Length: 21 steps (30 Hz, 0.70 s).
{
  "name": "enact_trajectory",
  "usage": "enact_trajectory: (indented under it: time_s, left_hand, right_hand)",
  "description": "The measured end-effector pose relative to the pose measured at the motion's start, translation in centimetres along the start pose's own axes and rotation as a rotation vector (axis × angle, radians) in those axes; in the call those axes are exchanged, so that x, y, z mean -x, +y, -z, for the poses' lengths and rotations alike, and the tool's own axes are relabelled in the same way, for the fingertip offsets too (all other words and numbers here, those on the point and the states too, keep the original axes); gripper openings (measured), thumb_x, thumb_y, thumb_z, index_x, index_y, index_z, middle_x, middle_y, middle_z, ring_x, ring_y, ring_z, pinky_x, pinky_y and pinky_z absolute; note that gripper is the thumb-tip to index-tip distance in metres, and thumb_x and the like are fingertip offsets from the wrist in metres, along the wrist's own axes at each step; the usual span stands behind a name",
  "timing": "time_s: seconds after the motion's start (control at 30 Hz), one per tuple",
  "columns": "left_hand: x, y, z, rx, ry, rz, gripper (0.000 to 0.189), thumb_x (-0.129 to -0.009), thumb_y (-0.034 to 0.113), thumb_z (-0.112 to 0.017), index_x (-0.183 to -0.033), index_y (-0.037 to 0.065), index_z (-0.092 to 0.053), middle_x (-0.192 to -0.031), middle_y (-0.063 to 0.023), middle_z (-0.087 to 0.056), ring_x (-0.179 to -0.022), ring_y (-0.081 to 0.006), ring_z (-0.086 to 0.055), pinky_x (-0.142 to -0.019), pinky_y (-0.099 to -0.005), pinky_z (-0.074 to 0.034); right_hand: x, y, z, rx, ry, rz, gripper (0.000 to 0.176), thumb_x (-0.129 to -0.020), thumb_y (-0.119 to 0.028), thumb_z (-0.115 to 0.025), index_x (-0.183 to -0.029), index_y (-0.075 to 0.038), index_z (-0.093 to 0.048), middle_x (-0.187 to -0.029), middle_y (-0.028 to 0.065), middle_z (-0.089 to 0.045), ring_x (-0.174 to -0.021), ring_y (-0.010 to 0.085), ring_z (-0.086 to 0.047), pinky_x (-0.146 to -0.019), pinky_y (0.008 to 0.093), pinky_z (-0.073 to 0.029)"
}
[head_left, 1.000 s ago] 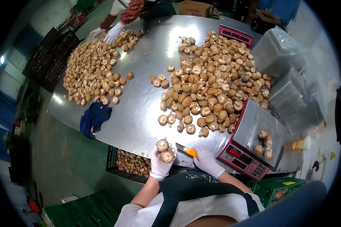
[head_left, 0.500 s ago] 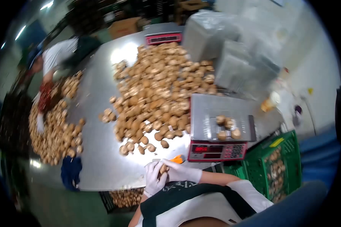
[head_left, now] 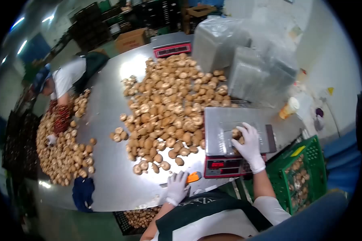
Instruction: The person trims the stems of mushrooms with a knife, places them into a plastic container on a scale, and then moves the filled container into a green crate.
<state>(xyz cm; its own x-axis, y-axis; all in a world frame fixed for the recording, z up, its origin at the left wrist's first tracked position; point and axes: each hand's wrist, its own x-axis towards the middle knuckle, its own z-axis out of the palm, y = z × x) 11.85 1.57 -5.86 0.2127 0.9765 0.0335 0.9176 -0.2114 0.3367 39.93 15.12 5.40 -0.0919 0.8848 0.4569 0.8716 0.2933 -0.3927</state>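
Note:
My left hand (head_left: 177, 187), in a white glove, lies on the metal table (head_left: 108, 176) with its fingers spread, beside an orange-handled tool (head_left: 194, 176). My right hand (head_left: 249, 145), also gloved, is over the plate of the near scale (head_left: 217, 140), its fingers curved round mushrooms (head_left: 236, 134). Part of those mushrooms is hidden under the hand. A large heap of brown mushrooms (head_left: 165, 108) covers the table beyond my left hand.
A co-worker (head_left: 70, 76) leans over another mushroom pile (head_left: 64, 156) at the left. Clear plastic trays in bags (head_left: 249, 72) and a second scale (head_left: 171, 44) stand behind. A green crate (head_left: 285, 188) of packed mushrooms is at the right, a dark crate (head_left: 122, 225) below the table edge.
My hands have parted. The left, which was at a mushroom with the right, now rests on the table; the right has moved right onto the scale's mushrooms.

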Motion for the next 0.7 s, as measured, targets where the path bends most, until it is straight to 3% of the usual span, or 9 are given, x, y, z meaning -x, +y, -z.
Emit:
enact_trajectory:
  time_s: [0.07, 0.17, 0.23, 0.27, 0.37, 0.43, 0.47, 0.53, 0.7]
  left_hand:
    - [0.0, -1.2, -1.7, -0.023, 0.034, -0.04, 0.047, -0.076, 0.024, -0.061, -0.12, 0.012, -0.05, -0.115, -0.0099, -0.049, -0.109, -0.0323, -0.042, -0.095, -0.044, -0.033]
    - [0.9, -2.8, -3.0, 0.127, 0.092, -0.045, 0.043, -0.075, 0.014, -0.06, -0.118, 0.011, -0.053, -0.103, -0.0093, -0.052, -0.099, -0.0297, -0.045, -0.089, -0.0412, -0.038]
    - [1.6, -3.4, -2.5, 0.087, 0.077, -0.045, 0.043, -0.074, 0.016, -0.062, -0.115, 0.011, -0.054, -0.104, -0.0103, -0.051, -0.097, -0.0302, -0.046, -0.087, -0.0414, -0.039]
    - [1.7, -3.2, -1.4, 0.086, 0.076, -0.036, 0.043, -0.074, 0.016, -0.062, -0.115, 0.011, -0.054, -0.104, -0.0103, -0.051, -0.097, -0.0302, -0.046, -0.087, -0.0414, -0.039]
    - [1.2, -3.9, 1.4, 0.195, 0.153, 0.007, 0.046, -0.071, 0.019, -0.067, -0.114, 0.01, -0.054, -0.106, -0.0131, -0.05, -0.097, -0.0317, -0.046, -0.086, -0.0424, -0.039]
    - [0.3, -6.3, 0.8, 0.264, 0.219, 0.193, 0.051, -0.069, 0.029, -0.069, -0.114, 0.01, -0.055, -0.11, -0.0142, -0.05, -0.106, -0.0336, -0.043, -0.092, -0.0447, -0.036]
    - [-0.5, -6.9, 1.4, 0.159, 0.258, 0.233, 0.055, -0.068, 0.03, -0.07, -0.116, 0.011, -0.054, -0.113, -0.015, -0.048, -0.107, -0.0346, -0.042, -0.094, -0.0451, -0.035]
    - [-2.6, -7.4, 3.2, 0.027, 0.295, 0.292, 0.065, -0.066, 0.034, -0.072, -0.122, 0.011, -0.05, -0.121, -0.0159, -0.045, -0.11, -0.037, -0.04, -0.096, -0.0463, -0.034]
    - [-5.0, -7.6, 2.9, -0.052, 0.118, 0.34, 0.067, -0.065, 0.044, -0.069, -0.124, 0.019, -0.049, -0.122, -0.0185, -0.045, -0.105, -0.0355, -0.046, -0.088, -0.0494, -0.035]
  right_hand:
    - [-0.1, -2.5, 0.0, 0.149, 0.075, 0.103, 0.042, -0.065, -0.016, -0.07, -0.105, -0.008, -0.057, -0.116, 0.0142, -0.048, -0.105, 0.036, -0.046, -0.089, 0.0477, -0.036]
    - [-0.3, -7.5, -0.8, -0.104, 0.071, 0.241, 0.04, -0.064, -0.013, -0.069, -0.102, -0.008, -0.058, -0.11, 0.014, -0.052, -0.101, 0.0353, -0.048, -0.087, 0.0459, -0.038]
    - [0.2, -10.7, -3.2, -0.458, -0.137, 0.33, 0.032, -0.064, -0.008, -0.067, -0.095, -0.007, -0.06, -0.096, 0.0114, -0.056, -0.093, 0.0325, -0.052, -0.083, 0.0425, -0.042]
    - [0.5, -11.9, -5.2, -0.492, -0.22, 0.419, 0.032, -0.065, -0.009, -0.067, -0.096, -0.008, -0.061, -0.099, 0.011, -0.055, -0.096, 0.0315, -0.051, -0.085, 0.0424, -0.041]
    - [1.5, -12.8, -12.8, -0.344, -0.326, 0.548, 0.027, -0.07, -0.016, -0.063, -0.096, -0.009, -0.06, -0.105, 0.0097, -0.053, -0.103, 0.0317, -0.047, -0.088, 0.0437, -0.038]
    - [1.6, -13.4, -16.7, -0.06, -0.455, 0.559, 0.024, -0.073, -0.02, -0.059, -0.095, -0.01, -0.061, -0.104, 0.0091, -0.053, -0.1, 0.0312, -0.047, -0.083, 0.0463, -0.039]
    - [1.7, -13.8, -18.0, -0.058, -0.458, 0.561, 0.024, -0.073, -0.02, -0.059, -0.095, -0.01, -0.061, -0.104, 0.0091, -0.053, -0.1, 0.0312, -0.047, -0.083, 0.0463, -0.039]
    - [2.1, -14.6, -19.7, 0.232, -0.466, 0.478, 0.025, -0.074, -0.023, -0.058, -0.096, -0.011, -0.061, -0.102, 0.0085, -0.053, -0.099, 0.0293, -0.047, -0.078, 0.0471, -0.041]
    - [1.7, -15.6, -18.2, 0.304, -0.761, 0.348, 0.034, -0.072, -0.028, -0.06, -0.1, -0.01, -0.06, -0.102, 0.0081, -0.053, -0.1, 0.0299, -0.047, -0.071, 0.0452, -0.044]
